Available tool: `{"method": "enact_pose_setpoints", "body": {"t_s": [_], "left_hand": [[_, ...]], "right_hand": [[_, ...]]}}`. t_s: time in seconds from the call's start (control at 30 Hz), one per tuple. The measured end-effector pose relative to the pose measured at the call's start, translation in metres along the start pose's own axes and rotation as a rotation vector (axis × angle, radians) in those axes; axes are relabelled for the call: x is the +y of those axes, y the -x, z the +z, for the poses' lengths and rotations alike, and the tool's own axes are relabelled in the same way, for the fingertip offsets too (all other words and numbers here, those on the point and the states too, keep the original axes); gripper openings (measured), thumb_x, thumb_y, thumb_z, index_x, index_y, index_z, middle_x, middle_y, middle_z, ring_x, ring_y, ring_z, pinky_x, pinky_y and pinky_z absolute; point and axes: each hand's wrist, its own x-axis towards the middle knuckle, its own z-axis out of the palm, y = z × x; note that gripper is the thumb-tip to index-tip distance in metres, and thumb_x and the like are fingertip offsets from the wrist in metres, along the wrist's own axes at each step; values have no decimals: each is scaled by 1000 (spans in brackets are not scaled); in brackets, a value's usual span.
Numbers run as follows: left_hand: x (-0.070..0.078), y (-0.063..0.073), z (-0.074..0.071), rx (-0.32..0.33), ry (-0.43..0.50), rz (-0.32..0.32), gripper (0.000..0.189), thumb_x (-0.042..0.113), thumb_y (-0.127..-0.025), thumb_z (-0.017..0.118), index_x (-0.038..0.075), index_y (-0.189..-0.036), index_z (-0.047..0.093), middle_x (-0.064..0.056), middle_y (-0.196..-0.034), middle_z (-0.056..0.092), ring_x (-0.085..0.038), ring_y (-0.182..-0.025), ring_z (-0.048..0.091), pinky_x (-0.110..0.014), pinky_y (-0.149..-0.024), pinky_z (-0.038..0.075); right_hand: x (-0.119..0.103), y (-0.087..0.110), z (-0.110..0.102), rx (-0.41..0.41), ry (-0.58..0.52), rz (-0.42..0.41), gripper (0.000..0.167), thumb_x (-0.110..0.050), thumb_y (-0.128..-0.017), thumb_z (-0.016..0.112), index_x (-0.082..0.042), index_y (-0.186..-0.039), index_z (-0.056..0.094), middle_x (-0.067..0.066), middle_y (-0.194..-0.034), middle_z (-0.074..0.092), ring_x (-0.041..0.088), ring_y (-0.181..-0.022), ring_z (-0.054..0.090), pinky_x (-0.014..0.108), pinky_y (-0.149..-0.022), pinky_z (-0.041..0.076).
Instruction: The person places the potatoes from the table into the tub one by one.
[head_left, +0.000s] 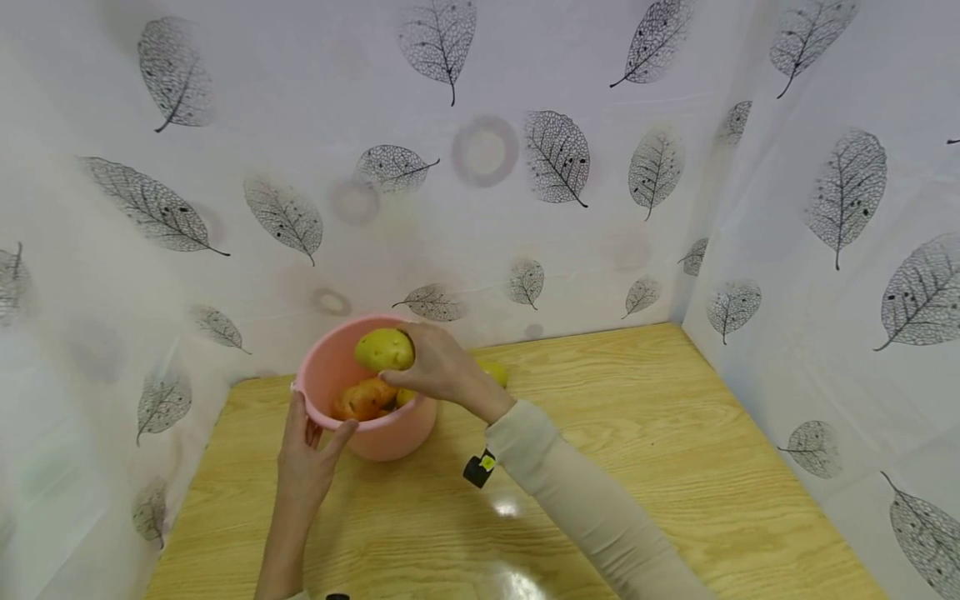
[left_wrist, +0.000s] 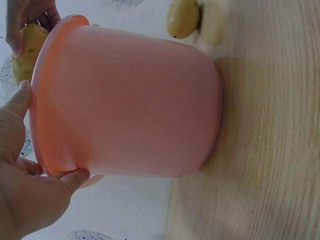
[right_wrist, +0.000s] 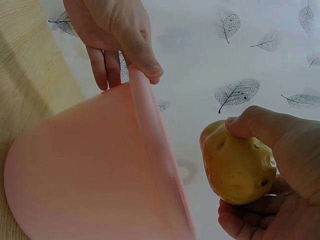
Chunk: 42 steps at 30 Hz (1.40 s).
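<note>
A pink bucket (head_left: 390,437) stands on the table, tipped slightly toward the left hand. My left hand (head_left: 306,458) grips its rim at the near left, thumb on the lip and fingertips on the outer wall (left_wrist: 135,105). Over the bucket's mouth, my right hand (head_left: 438,367) holds a yellow potato (head_left: 384,349) between thumb and fingers; the right wrist view shows the potato (right_wrist: 237,162) just beyond the rim (right_wrist: 160,150). Inside the bucket lies an orange-brown potato (head_left: 363,400), with a yellowish piece (head_left: 405,397) beside it, partly hidden by the rim and hand.
Another yellow potato (left_wrist: 183,18) lies on the wood-grain table (head_left: 637,467) to the right of the bucket, partly behind the right wrist in the head view. A small black device (head_left: 478,468) shows beside the right sleeve. White leaf-patterned sheeting (head_left: 480,225) encloses the back and sides.
</note>
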Motion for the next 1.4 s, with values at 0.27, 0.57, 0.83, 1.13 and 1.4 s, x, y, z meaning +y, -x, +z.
{"method": "enact_pose_setpoints", "body": {"t_s": [0.27,0.57,0.83,1.13,1.4], "left_hand": [[2,1,0,-6,5,7,98,16,-101,70,17,-167,-2,-5,-172,-1,-31,-155,19,-28,-123,27],[1,-1,1,-6,27,4,98,16,-100,70,18,-167,-2,-3,-172,0,-30,-155,19,-26,-123,26],[-1,-3,1,-2,18,-15,99,19,-100,71,19,-167,-2,0,-171,0,-28,-155,18,-28,-123,26],[-3,-4,1,7,26,-21,98,16,-100,71,18,-167,-1,-1,-171,1,-28,-155,19,-21,-121,26],[-3,-3,3,3,36,-9,99,16,-100,71,18,-167,-1,-3,-172,0,-30,-155,19,-29,-123,26]], "right_hand": [[3,-1,4,-16,12,5,58,-32,-88,83,-5,-134,61,0,-105,65,11,-84,60,18,-66,53],[9,-4,11,-17,83,30,65,-36,-87,84,-5,-138,60,2,-111,68,10,-87,61,19,-71,54],[20,-9,22,4,148,5,69,-36,-84,86,-4,-139,59,4,-121,68,12,-96,63,22,-84,55],[24,-11,32,-28,300,59,61,-44,-88,81,-4,-132,64,5,-119,70,21,-104,60,29,-92,54],[27,-9,34,-52,413,96,59,-47,-95,73,-5,-136,65,7,-125,70,24,-110,58,33,-93,53]]}}
